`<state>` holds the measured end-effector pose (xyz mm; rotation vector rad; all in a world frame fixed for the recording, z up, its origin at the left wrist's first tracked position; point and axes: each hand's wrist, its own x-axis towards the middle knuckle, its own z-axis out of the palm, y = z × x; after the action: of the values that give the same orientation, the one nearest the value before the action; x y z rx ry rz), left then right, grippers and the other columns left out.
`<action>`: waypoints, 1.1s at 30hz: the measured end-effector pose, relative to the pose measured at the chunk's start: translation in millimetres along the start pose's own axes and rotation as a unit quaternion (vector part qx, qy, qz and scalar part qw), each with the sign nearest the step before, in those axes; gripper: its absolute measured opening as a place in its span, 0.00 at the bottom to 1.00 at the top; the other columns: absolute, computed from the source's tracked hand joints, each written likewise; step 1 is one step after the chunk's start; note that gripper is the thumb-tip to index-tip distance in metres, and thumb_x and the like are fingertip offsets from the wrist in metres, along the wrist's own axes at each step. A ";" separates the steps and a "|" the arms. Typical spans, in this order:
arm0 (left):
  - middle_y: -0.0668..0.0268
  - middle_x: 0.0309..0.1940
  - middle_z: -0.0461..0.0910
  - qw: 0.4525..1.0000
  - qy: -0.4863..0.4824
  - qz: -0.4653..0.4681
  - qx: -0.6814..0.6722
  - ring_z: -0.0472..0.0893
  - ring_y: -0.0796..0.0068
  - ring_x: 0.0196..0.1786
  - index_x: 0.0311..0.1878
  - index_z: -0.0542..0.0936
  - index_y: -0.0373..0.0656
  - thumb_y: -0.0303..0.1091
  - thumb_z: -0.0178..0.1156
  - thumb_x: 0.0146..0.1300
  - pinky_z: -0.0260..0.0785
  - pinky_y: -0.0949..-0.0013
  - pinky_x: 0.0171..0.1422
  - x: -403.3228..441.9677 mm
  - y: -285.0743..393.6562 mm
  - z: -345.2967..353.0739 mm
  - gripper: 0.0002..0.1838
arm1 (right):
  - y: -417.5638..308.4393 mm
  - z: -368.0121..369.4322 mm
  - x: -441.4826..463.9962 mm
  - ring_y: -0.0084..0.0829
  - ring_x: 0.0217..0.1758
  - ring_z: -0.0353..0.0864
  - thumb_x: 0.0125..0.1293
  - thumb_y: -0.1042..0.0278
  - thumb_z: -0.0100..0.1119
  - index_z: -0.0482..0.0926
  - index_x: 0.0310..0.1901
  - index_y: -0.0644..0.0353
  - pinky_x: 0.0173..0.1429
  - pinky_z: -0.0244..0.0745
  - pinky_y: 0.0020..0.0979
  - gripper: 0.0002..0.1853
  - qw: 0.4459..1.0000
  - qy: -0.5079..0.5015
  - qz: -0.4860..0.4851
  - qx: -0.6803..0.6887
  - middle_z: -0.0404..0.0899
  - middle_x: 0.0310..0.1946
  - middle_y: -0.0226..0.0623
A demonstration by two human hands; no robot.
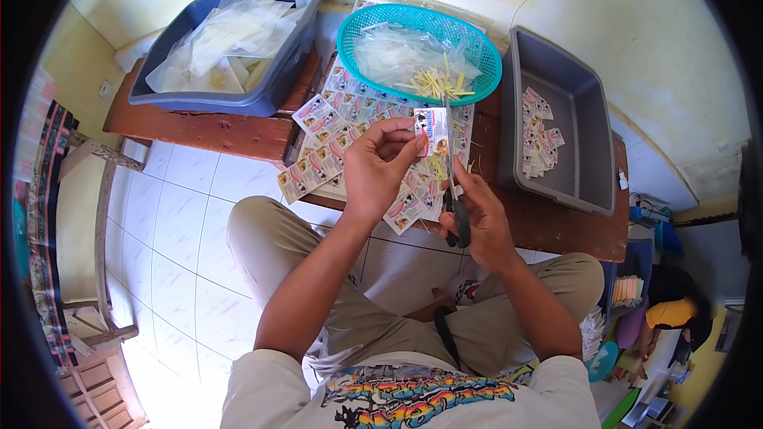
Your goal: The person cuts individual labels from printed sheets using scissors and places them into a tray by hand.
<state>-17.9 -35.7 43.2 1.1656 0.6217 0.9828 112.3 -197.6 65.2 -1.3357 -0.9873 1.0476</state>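
My left hand (384,160) pinches a small printed label (431,129) by its left side, above the bench. In my right hand (482,222) is a pair of scissors (455,210) with black handles, its blades pointing away from me along the label's right edge. Whether the blades touch the paper I cannot tell. Under both hands lie printed label sheets (318,165), some in cut strips. Beyond the scissor tips, thin yellow paper trimmings (435,83) lie in a turquoise basket (350,56) together with clear plastic bags (397,52).
A blue-grey tub (203,103) of translucent plastic sheets stands at the left. At the right, a grey tub (584,151) holds several cut labels (540,139). Both rest on a brown wooden bench (556,226). Another person (671,314) is at the far right.
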 end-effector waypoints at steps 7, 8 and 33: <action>0.57 0.45 0.88 1.000 -0.003 -0.010 0.015 0.89 0.73 0.46 0.61 0.81 0.30 0.21 0.71 0.70 0.87 0.67 0.53 -0.4 2.8 0.1 0.18 | 2.0 0.0 0.7 0.23 0.46 0.83 0.68 0.76 0.74 0.61 0.84 0.55 0.41 0.86 0.26 0.46 1.000 0.007 -0.005 -0.021 0.70 0.62 0.40; 0.57 0.45 0.88 1.000 -0.003 -0.010 0.014 0.89 0.73 0.46 0.61 0.81 0.30 0.21 0.71 0.70 0.87 0.67 0.53 -0.3 2.4 -0.2 0.18 | 1.6 0.1 0.6 0.23 0.46 0.83 0.68 0.76 0.74 0.61 0.84 0.55 0.41 0.87 0.27 0.46 1.000 0.007 -0.005 -0.027 0.70 0.62 0.40; 0.58 0.44 0.89 1.000 -0.006 -0.009 0.006 0.89 0.74 0.46 0.60 0.82 0.30 0.22 0.71 0.71 0.86 0.70 0.52 0.1 -1.1 0.0 0.17 | 4.6 1.0 -0.9 0.23 0.47 0.83 0.69 0.75 0.75 0.62 0.84 0.53 0.43 0.87 0.26 0.45 1.000 0.013 -0.007 -0.016 0.70 0.64 0.39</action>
<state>-17.5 -35.7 42.1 1.1744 0.6283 0.9560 111.0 -198.4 60.6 -1.3642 -0.9963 1.0062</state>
